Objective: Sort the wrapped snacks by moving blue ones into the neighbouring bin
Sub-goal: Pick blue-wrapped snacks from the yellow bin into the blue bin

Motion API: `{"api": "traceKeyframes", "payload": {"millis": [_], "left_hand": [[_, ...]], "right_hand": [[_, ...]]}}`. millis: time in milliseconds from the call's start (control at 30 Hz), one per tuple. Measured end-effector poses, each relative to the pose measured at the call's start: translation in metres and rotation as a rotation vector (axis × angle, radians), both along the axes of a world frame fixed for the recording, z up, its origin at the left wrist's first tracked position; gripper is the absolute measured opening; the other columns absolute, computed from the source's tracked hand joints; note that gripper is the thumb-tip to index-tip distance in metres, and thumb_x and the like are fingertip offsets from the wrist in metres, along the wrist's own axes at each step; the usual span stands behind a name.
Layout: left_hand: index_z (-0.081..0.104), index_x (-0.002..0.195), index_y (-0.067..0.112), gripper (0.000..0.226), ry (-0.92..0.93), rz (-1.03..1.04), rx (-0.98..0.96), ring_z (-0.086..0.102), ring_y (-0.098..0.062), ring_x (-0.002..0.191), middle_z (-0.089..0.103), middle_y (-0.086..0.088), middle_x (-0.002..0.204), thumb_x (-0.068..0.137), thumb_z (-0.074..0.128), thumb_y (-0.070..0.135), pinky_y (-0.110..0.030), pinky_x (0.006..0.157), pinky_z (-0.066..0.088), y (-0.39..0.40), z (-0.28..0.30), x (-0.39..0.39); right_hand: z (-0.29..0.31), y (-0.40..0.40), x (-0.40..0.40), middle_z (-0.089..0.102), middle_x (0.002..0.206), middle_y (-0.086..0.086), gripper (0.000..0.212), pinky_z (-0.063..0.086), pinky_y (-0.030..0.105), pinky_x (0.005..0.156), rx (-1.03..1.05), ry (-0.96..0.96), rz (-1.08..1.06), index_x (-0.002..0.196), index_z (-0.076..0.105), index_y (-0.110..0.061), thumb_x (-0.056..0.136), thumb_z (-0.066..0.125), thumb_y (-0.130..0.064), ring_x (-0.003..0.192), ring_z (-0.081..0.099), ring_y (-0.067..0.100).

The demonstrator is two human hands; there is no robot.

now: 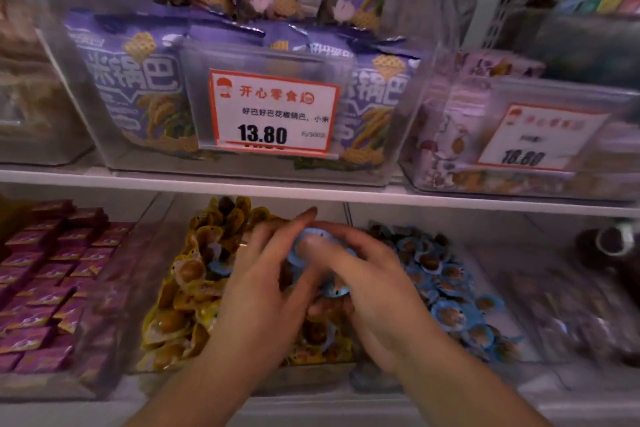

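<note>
Holding blue snacks (pixel 313 239) in right grip (pixel 360 274), left hand (pixel 266 274) alongside

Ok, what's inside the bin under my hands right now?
The bin holds mostly yellow snacks, with a stray blue snack among them. The left hand and right hand cover its right side while holding blue snacks; what lies beneath cannot be seen.

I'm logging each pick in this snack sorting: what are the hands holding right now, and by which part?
Both hands hold blue wrapped snacks together over the yellow snack bin, fingers curled round the wrappers' edges. The exact count is hidden.
</note>
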State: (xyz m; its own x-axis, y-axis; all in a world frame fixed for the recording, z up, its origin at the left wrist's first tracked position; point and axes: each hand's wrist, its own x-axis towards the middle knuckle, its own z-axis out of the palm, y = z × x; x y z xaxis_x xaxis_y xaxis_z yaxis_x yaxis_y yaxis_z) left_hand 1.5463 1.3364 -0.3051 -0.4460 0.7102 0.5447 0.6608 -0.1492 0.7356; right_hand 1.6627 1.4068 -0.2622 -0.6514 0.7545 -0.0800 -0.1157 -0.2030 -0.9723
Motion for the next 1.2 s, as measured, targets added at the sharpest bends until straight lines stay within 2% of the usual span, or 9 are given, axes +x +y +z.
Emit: {"api": "traceKeyframes", "payload": {"millis": [100, 200, 333, 500, 600, 700, 867, 967, 1200], "left_hand": [[0.018, 0.147, 0.057, 0.061, 0.063, -0.15, -0.112, 0.03, 0.005, 0.139, 0.03, 0.03, 0.142, 0.092, 0.041, 0.07, -0.003, 0.104, 0.024, 0.003, -0.005, 0.005], [0.006, 0.15, 0.057, 0.069, 0.068, -0.197, -0.214, 0.029, 0.019, 0.133, 0.025, 0.042, 0.146, 0.091, 0.038, 0.073, -0.001, 0.101, 0.027, 0.004, -0.011, 0.001], [0.041, 0.145, 0.041, 0.057, 0.424, -0.051, -0.42, 0.046, -0.006, 0.131, 0.044, 0.02, 0.144, 0.094, 0.029, 0.064, -0.033, 0.106, 0.041, 0.007, -0.02, -0.016], [0.044, 0.14, 0.05, 0.07, 0.598, -0.16, -0.75, 0.025, 0.0, 0.144, 0.035, 0.03, 0.15, 0.083, 0.017, 0.079, -0.032, 0.119, 0.018, 0.004, -0.033, -0.032], [0.056, 0.117, 0.048, 0.057, 0.614, -0.132, -0.746, 0.046, 0.0, 0.126, 0.052, 0.027, 0.125, 0.076, 0.028, 0.075, -0.028, 0.11, 0.024, 0.001, -0.026, -0.036], [0.06, 0.093, 0.041, 0.036, 0.611, -0.072, -0.7, 0.058, -0.004, 0.106, 0.056, 0.021, 0.1, 0.078, 0.039, 0.066, -0.034, 0.108, 0.029, -0.006, -0.02, -0.044], [0.061, 0.076, 0.035, 0.025, 0.613, 0.05, -0.693, 0.063, -0.014, 0.093, 0.057, 0.015, 0.09, 0.073, 0.043, 0.051, -0.038, 0.105, 0.033, -0.016, -0.009, -0.058], [0.065, 0.081, 0.033, 0.038, 0.618, 0.019, -0.679, 0.06, -0.012, 0.101, 0.057, 0.016, 0.1, 0.076, 0.038, 0.059, -0.038, 0.111, 0.031, -0.014, -0.011, -0.053], [0.054, 0.113, 0.033, 0.066, 0.662, -0.063, -0.746, 0.055, -0.015, 0.111, 0.06, 0.012, 0.113, 0.07, 0.043, 0.082, -0.039, 0.11, 0.032, 0.012, -0.025, -0.014]], "right_hand": [[0.001, 0.02, 0.018, 0.077, 0.09, 0.008, 0.008, 0.051, 0.026, 0.046, 0.059, 0.015, -0.049, 0.094, 0.079, -0.02, 0.089, 0.071, -0.021, 0.067, 0.071, 0.017], [-0.004, 0.054, 0.037, 0.075, 0.082, 0.013, 0.012, 0.051, 0.026, 0.044, 0.048, -0.022, -0.161, 0.085, 0.079, -0.015, 0.09, 0.068, -0.017, 0.056, 0.069, 0.024], [-0.019, 0.106, 0.056, 0.073, 0.106, 0.013, 0.018, 0.061, 0.04, 0.069, -0.065, -0.107, -0.307, 0.107, 0.073, -0.01, 0.096, 0.061, -0.018, 0.076, 0.072, 0.026], [-0.027, 0.141, 0.059, 0.071, 0.117, 0.006, 0.018, 0.046, 0.036, 0.1, 0.028, -0.241, -0.418, 0.099, 0.073, -0.02, 0.095, 0.06, -0.031, 0.111, 0.063, 0.022], [-0.023, 0.135, 0.054, 0.076, 0.101, 0.001, 0.014, 0.052, 0.014, 0.082, 0.307, -0.345, -0.511, 0.092, 0.076, -0.018, 0.094, 0.062, -0.016, 0.097, 0.07, 0.011], [-0.023, 0.106, 0.045, 0.073, 0.096, -0.017, 0.02, 0.045, 0.004, 0.075, 0.656, -0.332, -0.316, 0.093, 0.075, -0.026, 0.092, 0.063, -0.01, 0.091, 0.066, -0.006], [-0.039, 0.063, 0.026, 0.062, 0.119, -0.024, 0.02, 0.029, 0.01, 0.105, 1.109, -0.437, 0.105, 0.107, 0.074, -0.029, 0.09, 0.063, -0.027, 0.128, 0.041, -0.005], [-0.052, 0.05, 0.017, 0.056, 0.124, -0.019, 0.026, 0.018, 0.02, 0.116, 1.082, -0.459, 0.062, 0.102, 0.076, -0.027, 0.092, 0.06, -0.009, 0.141, 0.021, 0.008], [-0.06, 0.046, 0.011, 0.062, 0.113, -0.008, 0.03, 0.018, 0.01, 0.11, 1.055, -0.369, -0.038, 0.095, 0.077, -0.017, 0.087, 0.049, -0.011, 0.135, 0.032, 0.015]]}}
